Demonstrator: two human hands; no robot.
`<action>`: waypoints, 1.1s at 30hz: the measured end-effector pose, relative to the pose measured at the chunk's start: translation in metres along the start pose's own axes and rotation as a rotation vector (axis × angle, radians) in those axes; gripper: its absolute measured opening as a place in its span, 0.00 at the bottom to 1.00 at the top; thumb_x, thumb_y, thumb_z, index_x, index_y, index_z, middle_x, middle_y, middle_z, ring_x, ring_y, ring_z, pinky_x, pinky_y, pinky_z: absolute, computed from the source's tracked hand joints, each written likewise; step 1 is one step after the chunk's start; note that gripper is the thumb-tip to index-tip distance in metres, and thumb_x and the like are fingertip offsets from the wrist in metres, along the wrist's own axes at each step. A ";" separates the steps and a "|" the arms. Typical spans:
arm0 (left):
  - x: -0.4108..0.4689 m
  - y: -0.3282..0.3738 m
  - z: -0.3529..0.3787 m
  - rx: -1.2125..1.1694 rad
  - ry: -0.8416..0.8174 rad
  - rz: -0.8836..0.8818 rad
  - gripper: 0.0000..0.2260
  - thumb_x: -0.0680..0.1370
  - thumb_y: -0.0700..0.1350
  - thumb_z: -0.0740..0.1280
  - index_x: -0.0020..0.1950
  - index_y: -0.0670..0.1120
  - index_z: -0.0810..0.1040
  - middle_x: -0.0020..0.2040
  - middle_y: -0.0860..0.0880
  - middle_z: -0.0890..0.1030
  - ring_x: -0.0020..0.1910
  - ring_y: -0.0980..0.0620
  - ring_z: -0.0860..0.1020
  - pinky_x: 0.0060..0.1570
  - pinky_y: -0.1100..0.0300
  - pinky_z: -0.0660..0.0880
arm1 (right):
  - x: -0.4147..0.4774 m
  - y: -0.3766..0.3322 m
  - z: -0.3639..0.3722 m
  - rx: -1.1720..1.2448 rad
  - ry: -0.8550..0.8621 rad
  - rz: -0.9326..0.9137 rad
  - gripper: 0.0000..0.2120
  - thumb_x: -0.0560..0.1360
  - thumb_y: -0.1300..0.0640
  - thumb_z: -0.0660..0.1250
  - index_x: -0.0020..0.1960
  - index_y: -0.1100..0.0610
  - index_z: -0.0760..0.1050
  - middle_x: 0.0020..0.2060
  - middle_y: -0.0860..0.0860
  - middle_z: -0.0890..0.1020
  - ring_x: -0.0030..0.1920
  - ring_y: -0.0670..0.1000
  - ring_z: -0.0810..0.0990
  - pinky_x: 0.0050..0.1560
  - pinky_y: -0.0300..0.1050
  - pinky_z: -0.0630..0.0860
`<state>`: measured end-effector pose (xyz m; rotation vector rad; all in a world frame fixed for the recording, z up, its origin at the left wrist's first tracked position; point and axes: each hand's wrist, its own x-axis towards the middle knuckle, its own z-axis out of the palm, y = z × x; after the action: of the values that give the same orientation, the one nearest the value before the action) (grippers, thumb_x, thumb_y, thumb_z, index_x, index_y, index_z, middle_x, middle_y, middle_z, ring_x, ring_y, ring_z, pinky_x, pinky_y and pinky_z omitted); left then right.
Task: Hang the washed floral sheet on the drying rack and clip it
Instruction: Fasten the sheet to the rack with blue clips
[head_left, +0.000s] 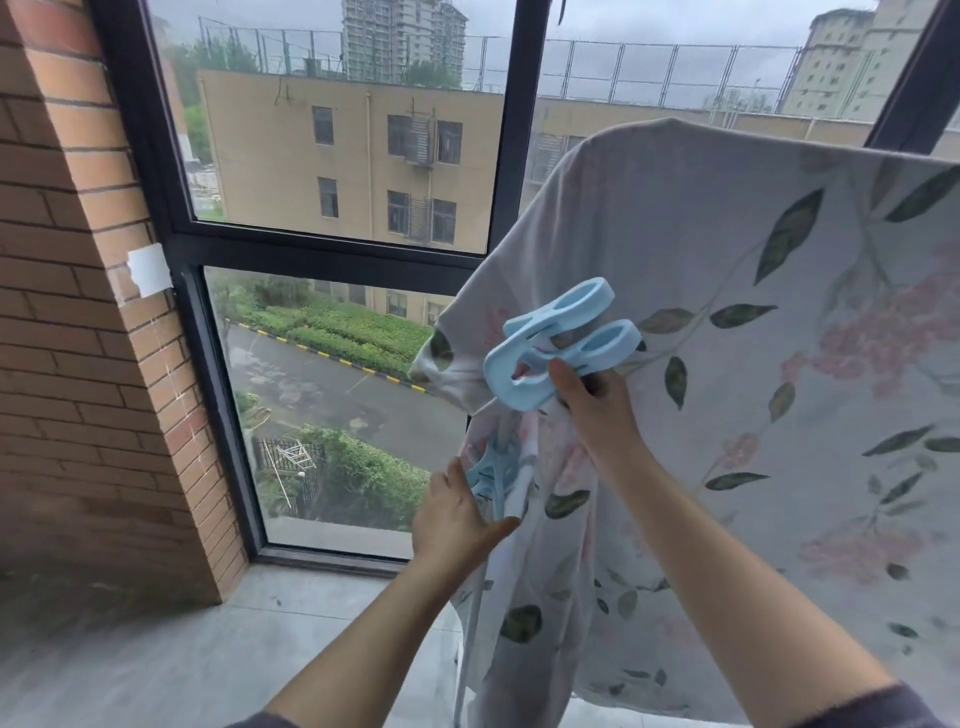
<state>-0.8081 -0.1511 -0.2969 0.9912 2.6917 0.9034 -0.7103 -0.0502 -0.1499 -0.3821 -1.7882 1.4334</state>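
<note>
The floral sheet (753, 364), pale with green leaves and pink blossoms, hangs draped over the drying rack on the right, whose top bar it hides. My right hand (597, 405) grips a large light-blue clip (561, 345) in front of the sheet's left edge. Lower down, my left hand (457, 519) holds the sheet's edge against a white rack leg (514, 499), where a second light-blue clip (491, 467) sits partly hidden behind fabric.
A dark-framed window (332, 249) fills the wall ahead, close behind the sheet. A brick wall (78, 338) stands at the left. Grey floor tiles (208, 649) lie below.
</note>
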 end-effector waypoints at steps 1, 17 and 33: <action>0.000 -0.004 0.002 -0.035 0.004 -0.013 0.44 0.65 0.66 0.69 0.72 0.46 0.55 0.64 0.47 0.67 0.62 0.46 0.70 0.54 0.50 0.74 | 0.000 0.001 0.000 0.014 0.005 0.005 0.03 0.76 0.56 0.66 0.47 0.50 0.78 0.44 0.56 0.82 0.45 0.49 0.79 0.47 0.45 0.75; -0.002 -0.035 -0.032 -0.217 0.148 0.155 0.12 0.71 0.51 0.71 0.48 0.48 0.74 0.39 0.51 0.80 0.39 0.52 0.79 0.37 0.57 0.75 | -0.006 0.015 0.010 0.192 -0.075 -0.031 0.20 0.65 0.43 0.73 0.54 0.50 0.76 0.46 0.42 0.84 0.51 0.44 0.82 0.50 0.36 0.77; -0.054 -0.115 -0.144 -0.297 0.400 -0.142 0.11 0.70 0.47 0.75 0.48 0.48 0.77 0.41 0.53 0.81 0.39 0.60 0.78 0.34 0.68 0.71 | -0.020 0.012 0.065 -0.024 -0.160 -0.139 0.15 0.70 0.47 0.72 0.55 0.47 0.75 0.54 0.50 0.79 0.54 0.44 0.78 0.54 0.48 0.74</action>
<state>-0.8747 -0.3250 -0.2510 0.6008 2.7635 1.5536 -0.7475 -0.1040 -0.1713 -0.1554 -1.9215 1.3779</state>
